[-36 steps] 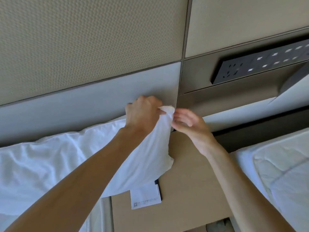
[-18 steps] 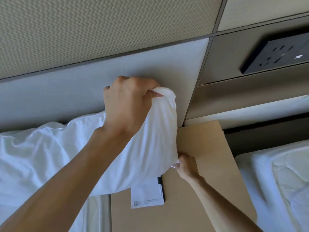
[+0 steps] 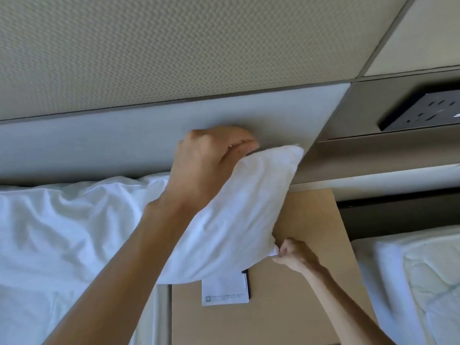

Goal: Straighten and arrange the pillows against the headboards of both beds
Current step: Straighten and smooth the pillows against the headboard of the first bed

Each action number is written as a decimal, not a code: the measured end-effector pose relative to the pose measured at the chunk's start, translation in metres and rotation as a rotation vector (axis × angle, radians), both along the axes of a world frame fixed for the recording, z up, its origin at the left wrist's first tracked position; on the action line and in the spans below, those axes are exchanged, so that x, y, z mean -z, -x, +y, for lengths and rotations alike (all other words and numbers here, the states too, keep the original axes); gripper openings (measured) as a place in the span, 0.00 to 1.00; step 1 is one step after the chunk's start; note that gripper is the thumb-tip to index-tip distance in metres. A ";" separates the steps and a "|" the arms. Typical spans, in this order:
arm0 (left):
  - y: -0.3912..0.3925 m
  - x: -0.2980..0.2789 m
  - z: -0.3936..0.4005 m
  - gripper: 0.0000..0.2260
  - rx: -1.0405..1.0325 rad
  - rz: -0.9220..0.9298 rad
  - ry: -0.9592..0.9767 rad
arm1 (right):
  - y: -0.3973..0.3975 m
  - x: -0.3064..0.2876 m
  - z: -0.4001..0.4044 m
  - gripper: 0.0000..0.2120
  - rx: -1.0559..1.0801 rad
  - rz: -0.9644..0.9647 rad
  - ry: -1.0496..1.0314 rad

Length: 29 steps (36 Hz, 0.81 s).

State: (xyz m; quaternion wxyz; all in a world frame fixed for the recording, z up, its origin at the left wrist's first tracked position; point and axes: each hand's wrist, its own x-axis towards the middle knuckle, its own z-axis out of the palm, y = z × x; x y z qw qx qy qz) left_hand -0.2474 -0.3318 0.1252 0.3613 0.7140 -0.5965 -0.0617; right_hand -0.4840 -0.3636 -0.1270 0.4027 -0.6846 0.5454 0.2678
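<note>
Against grey headboard (image 3: 99, 148) I see white pillow (image 3: 236, 210), right end overhanging tan nightstand (image 3: 311, 295). My left hand (image 3: 211, 165) grips pillow's top corner; right hand (image 3: 293, 255) pinches lower corner. White card (image 3: 225, 290) on nightstand, print too small to read. Black socket panel (image 3: 423, 110) unlabelled.

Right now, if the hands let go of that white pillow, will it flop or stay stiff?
Probably flop: the pillow wrinkles and bends where the left hand and right hand pinch its corners. It looks light and soft.
</note>
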 end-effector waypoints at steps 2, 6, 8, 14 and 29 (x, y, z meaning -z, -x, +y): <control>-0.010 -0.003 0.031 0.06 -0.055 0.093 0.015 | 0.002 -0.022 0.005 0.13 -0.041 -0.012 -0.010; -0.036 0.011 0.119 0.12 -0.185 0.279 -0.299 | -0.019 -0.074 0.031 0.15 -0.178 -0.184 -0.094; -0.052 0.029 0.165 0.12 -0.205 0.381 -0.626 | -0.045 -0.102 0.049 0.13 -0.267 -0.260 -0.222; -0.090 0.114 0.264 0.08 -0.029 0.404 -1.269 | -0.151 -0.133 0.106 0.14 -0.500 -0.304 -0.461; -0.218 0.126 0.194 0.14 0.071 0.544 -1.504 | -0.257 -0.104 0.039 0.13 -0.683 0.116 -0.496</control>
